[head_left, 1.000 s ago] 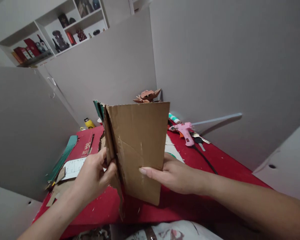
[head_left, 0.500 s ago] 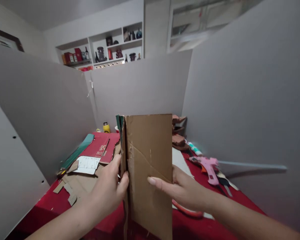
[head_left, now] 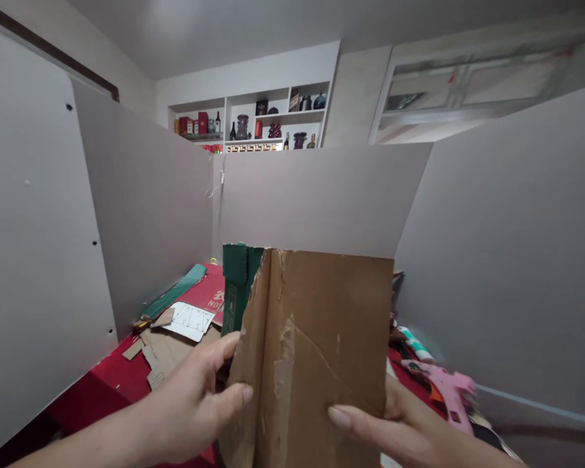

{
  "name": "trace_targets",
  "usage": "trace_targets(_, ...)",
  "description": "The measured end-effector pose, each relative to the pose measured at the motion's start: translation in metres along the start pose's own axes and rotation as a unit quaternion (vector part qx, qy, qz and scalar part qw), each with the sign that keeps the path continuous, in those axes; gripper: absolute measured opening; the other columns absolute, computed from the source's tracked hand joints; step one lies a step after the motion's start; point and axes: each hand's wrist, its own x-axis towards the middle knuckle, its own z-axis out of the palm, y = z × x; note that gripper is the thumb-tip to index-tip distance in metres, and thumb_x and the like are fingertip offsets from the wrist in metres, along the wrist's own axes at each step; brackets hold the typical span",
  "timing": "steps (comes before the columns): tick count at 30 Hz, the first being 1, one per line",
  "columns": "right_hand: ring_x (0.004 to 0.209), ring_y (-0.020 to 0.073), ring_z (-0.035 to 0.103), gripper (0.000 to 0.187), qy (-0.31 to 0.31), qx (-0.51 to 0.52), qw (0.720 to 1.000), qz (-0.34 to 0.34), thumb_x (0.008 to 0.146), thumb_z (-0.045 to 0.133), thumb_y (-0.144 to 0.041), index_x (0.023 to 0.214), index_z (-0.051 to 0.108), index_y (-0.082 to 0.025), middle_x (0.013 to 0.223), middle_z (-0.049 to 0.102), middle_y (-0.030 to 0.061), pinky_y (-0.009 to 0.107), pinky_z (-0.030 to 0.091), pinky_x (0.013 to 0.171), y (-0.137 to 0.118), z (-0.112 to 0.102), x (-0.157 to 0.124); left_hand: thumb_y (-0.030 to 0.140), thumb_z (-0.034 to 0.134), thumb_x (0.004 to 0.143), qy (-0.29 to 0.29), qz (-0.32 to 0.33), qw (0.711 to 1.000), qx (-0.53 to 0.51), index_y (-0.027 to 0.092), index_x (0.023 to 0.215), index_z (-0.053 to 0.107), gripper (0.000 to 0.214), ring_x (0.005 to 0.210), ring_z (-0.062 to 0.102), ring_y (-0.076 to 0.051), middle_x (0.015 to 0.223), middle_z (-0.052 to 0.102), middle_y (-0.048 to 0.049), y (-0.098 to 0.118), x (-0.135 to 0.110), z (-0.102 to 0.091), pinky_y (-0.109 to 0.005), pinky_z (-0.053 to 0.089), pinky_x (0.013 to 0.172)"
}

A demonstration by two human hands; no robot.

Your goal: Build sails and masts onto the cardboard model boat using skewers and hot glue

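A folded piece of brown cardboard (head_left: 341, 325) stands upright before me, held up by both hands. Its left flap has a torn edge, and a dark green printed face (head_left: 234, 286) shows behind it. My left hand (head_left: 199, 383) grips the left flap, thumb on the brown side and fingers behind. My right hand (head_left: 394, 422) pinches the right edge, its thumb flat on the brown face and its other fingers hidden behind. A crease and a strip of peeled paper run down the panel.
On the red tablecloth (head_left: 110, 377) at left lie cardboard scraps (head_left: 168, 354), a white sheet with drawn lines (head_left: 191, 320), a red printed board (head_left: 209, 289) and a green strip (head_left: 178, 290). A pink glue gun (head_left: 448, 390) with a long glue stick lies right. Grey partitions (head_left: 312, 201) enclose the table.
The cardboard has turned and opened wider at its fold, showing more of the left flap and green face. My view has tilted up and swung left, so the surroundings appear lower and farther right.
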Motion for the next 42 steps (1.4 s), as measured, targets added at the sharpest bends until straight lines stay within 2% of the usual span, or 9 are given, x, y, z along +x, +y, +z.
trace_targets(4, 0.104, 0.0303, 0.066, 0.048, -0.009, -0.008, 1.000, -0.011, 0.087, 0.059, -0.052, 0.121, 0.063, -0.018, 0.113, 0.070, 0.0119, 0.043, 0.056, 0.088, -0.001, -0.008, 0.007, 0.013, 0.048, 0.084, 0.057, 0.048, 0.988, 0.137, 0.022, 0.088, 0.052, 0.011, 0.077, 0.057, -0.018, 0.083, 0.061, -0.0026, -0.006, 0.002, 0.010, -0.028, 0.048, 0.069)
trace_targets(7, 0.110, 0.0329, 0.062, 0.059, 0.133, -0.086, 0.987, -0.028, 0.082, 0.062, -0.057, 0.128, 0.057, -0.019, 0.121, 0.066, 0.0148, 0.046, 0.053, 0.093, -0.023, -0.019, 0.008, 0.010, 0.047, 0.078, 0.108, 0.054, 0.956, 0.268, 0.024, 0.079, 0.040, 0.015, 0.067, 0.050, -0.017, 0.076, 0.055, -0.0006, -0.013, 0.014, 0.015, -0.029, 0.041, 0.060)
trace_targets(11, 0.121, 0.0315, 0.054, 0.080, 0.403, -0.302, 0.843, -0.186, 0.084, 0.059, -0.052, 0.151, 0.022, -0.027, 0.141, 0.051, 0.0135, 0.048, 0.047, 0.097, -0.071, -0.030, 0.003, 0.006, 0.045, 0.073, 0.088, 0.024, 0.923, 0.373, 0.024, 0.082, 0.036, 0.022, 0.070, 0.053, -0.021, 0.082, 0.057, -0.0039, -0.024, 0.030, 0.027, -0.032, 0.040, 0.061)
trace_targets(14, 0.108, 0.0348, 0.060, 0.057, 0.350, -0.520, 0.759, -0.174, 0.082, 0.057, -0.050, 0.130, 0.055, -0.019, 0.125, 0.062, 0.0169, 0.049, 0.047, 0.091, -0.102, -0.039, 0.003, 0.007, 0.044, 0.073, 0.067, 0.024, 0.919, 0.387, 0.025, 0.082, 0.034, 0.022, 0.073, 0.058, -0.023, 0.085, 0.060, -0.0065, -0.032, 0.036, 0.038, -0.034, 0.042, 0.063)
trace_targets(20, 0.074, 0.0228, 0.064, 0.019, 0.054, -0.610, 0.789, 0.037, 0.083, 0.053, -0.028, 0.091, 0.068, -0.020, 0.082, 0.068, 0.0075, 0.031, 0.045, 0.064, -0.134, -0.062, 0.012, 0.009, 0.047, 0.071, 0.016, 0.018, 0.892, 0.451, 0.025, 0.084, 0.034, 0.024, 0.076, 0.065, -0.028, 0.085, 0.064, -0.0097, -0.038, 0.041, 0.054, -0.034, 0.044, 0.059)
trace_targets(29, 0.063, 0.0122, 0.050, 0.013, 0.056, -0.447, 0.893, -0.012, 0.084, 0.047, -0.024, 0.085, 0.059, -0.018, 0.071, 0.059, -0.0015, 0.021, 0.037, 0.054, -0.120, -0.055, 0.030, 0.018, 0.050, 0.082, 0.045, 0.195, 0.860, 0.469, 0.024, 0.081, 0.040, 0.011, 0.057, 0.061, -0.018, 0.071, 0.061, -0.0030, -0.024, 0.046, 0.045, -0.029, 0.044, 0.047)
trace_targets(31, 0.064, 0.0117, 0.049, 0.011, 0.042, -0.413, 0.910, -0.010, 0.084, 0.048, -0.024, 0.082, 0.057, -0.017, 0.071, 0.057, -0.0024, 0.020, 0.038, 0.054, -0.120, -0.051, 0.030, 0.017, 0.051, 0.083, 0.101, 0.330, 0.824, 0.450, 0.020, 0.090, 0.048, 0.008, 0.071, 0.064, -0.020, 0.080, 0.065, -0.0072, -0.009, 0.052, 0.033, -0.030, 0.053, 0.059)
trace_targets(36, 0.067, 0.0113, 0.050, 0.013, -0.026, -0.420, 0.903, -0.087, 0.087, 0.046, -0.020, 0.080, 0.056, -0.016, 0.074, 0.057, -0.0009, 0.020, 0.042, 0.060, -0.131, -0.036, 0.031, 0.015, 0.058, 0.081, 0.112, 0.580, 0.617, 0.521, 0.015, 0.103, 0.061, 0.022, 0.106, 0.063, -0.023, 0.101, 0.071, -0.0098, 0.033, 0.077, 0.003, -0.038, 0.050, 0.098)
trace_targets(42, 0.060, 0.0108, 0.049, 0.017, -0.037, -0.472, 0.871, -0.129, 0.089, 0.046, -0.020, 0.087, 0.063, -0.015, 0.069, 0.059, -0.0002, 0.019, 0.040, 0.053, -0.136, -0.024, 0.031, 0.016, 0.056, 0.084, 0.058, 0.603, 0.590, 0.534, 0.021, 0.084, 0.063, 0.008, 0.087, 0.062, -0.018, 0.082, 0.070, -0.0033, 0.055, 0.092, -0.004, -0.035, 0.049, 0.090)
